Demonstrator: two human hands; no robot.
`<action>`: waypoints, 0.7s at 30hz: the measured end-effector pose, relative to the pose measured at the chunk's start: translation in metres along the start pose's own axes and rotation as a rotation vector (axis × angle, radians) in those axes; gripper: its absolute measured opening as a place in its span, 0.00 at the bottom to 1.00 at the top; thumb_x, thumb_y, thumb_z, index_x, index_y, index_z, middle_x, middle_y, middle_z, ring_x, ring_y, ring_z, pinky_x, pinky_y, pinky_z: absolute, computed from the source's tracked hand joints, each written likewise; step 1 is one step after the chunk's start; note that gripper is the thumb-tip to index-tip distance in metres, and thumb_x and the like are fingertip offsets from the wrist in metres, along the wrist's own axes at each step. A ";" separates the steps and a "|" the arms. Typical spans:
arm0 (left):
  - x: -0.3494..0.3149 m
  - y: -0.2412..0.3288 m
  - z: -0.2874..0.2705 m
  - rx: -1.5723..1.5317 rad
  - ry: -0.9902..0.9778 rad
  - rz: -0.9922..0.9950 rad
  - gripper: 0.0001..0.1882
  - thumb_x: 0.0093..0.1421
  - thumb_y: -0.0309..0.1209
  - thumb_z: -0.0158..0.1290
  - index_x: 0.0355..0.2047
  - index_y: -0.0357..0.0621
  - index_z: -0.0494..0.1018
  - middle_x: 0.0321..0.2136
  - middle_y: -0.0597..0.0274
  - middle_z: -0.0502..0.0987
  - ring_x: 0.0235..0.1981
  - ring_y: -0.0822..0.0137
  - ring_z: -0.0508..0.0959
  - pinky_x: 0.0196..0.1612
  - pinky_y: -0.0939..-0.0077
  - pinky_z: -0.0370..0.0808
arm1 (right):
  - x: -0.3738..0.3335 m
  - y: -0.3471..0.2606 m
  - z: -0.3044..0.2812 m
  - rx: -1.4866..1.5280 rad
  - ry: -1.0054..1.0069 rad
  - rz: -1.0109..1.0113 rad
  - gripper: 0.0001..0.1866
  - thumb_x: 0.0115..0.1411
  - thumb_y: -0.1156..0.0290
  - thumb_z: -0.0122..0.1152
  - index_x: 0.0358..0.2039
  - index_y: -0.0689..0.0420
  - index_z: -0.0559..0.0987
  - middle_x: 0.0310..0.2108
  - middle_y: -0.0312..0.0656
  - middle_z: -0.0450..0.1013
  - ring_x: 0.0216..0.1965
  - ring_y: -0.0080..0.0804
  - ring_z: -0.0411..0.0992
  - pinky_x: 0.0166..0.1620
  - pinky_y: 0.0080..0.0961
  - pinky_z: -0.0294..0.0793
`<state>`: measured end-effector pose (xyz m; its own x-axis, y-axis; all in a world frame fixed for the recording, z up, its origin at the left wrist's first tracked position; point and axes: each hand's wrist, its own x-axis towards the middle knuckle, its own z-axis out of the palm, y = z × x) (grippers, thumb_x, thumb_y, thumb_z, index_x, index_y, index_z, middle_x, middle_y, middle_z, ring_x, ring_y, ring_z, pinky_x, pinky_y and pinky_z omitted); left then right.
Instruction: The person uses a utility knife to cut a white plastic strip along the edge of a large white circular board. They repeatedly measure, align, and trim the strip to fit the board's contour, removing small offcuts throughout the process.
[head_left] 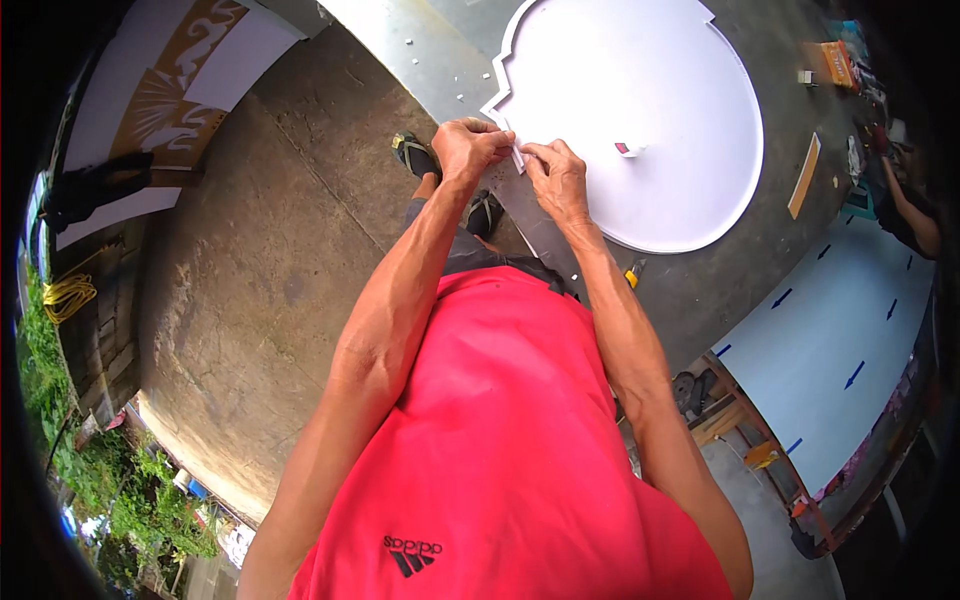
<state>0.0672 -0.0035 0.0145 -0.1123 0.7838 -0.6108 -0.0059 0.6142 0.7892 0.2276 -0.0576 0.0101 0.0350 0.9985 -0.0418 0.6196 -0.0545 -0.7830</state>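
A large white board lies on the dark grey table, round on its right side, with a thin raised rim along its edge and a notched outline at the left. At its near left corner a narrow white strip stands along the edge. My left hand is closed, pinching the strip at its upper part. From the other side my right hand is closed too, thumb and fingertips pressed on the strip. On the board stands a small white bottle with a red mark.
White scraps dot the table. A yellow utility knife lies by my right forearm. Farther right are a wooden strip, an orange packet, another person's arm and a light-blue sheet. A patterned panel stands left.
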 end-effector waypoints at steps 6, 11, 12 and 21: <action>0.001 0.001 0.002 0.051 -0.005 -0.015 0.11 0.51 0.24 0.71 0.31 0.30 0.82 0.25 0.51 0.84 0.24 0.68 0.85 0.29 0.78 0.84 | -0.029 0.030 -0.054 -0.011 0.495 0.193 0.17 0.56 0.76 0.67 0.43 0.63 0.72 0.35 0.43 0.72 0.31 0.32 0.72 0.38 0.31 0.76; 0.005 -0.005 -0.001 0.044 0.008 -0.019 0.11 0.51 0.24 0.70 0.32 0.30 0.82 0.26 0.51 0.84 0.25 0.67 0.85 0.30 0.77 0.85 | -0.016 0.077 -0.092 0.091 0.398 0.212 0.33 0.52 0.74 0.73 0.58 0.63 0.70 0.52 0.48 0.70 0.46 0.36 0.73 0.42 0.31 0.78; 0.005 -0.006 -0.001 0.053 0.005 -0.016 0.11 0.51 0.24 0.70 0.32 0.30 0.82 0.26 0.51 0.84 0.25 0.67 0.86 0.30 0.77 0.85 | -0.013 0.082 -0.096 0.122 0.361 0.206 0.35 0.52 0.74 0.73 0.60 0.62 0.70 0.53 0.48 0.70 0.48 0.37 0.73 0.43 0.30 0.78; 0.003 -0.007 0.001 0.003 0.040 -0.006 0.10 0.50 0.23 0.71 0.30 0.29 0.83 0.24 0.51 0.84 0.24 0.66 0.85 0.28 0.76 0.84 | 0.015 0.085 -0.100 0.034 0.193 0.238 0.22 0.56 0.69 0.73 0.52 0.56 0.81 0.41 0.42 0.74 0.39 0.31 0.72 0.41 0.28 0.76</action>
<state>0.0682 -0.0049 0.0072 -0.1515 0.7761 -0.6122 -0.0036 0.6189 0.7855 0.3594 -0.0479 0.0052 0.3266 0.9387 -0.1106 0.5494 -0.2838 -0.7859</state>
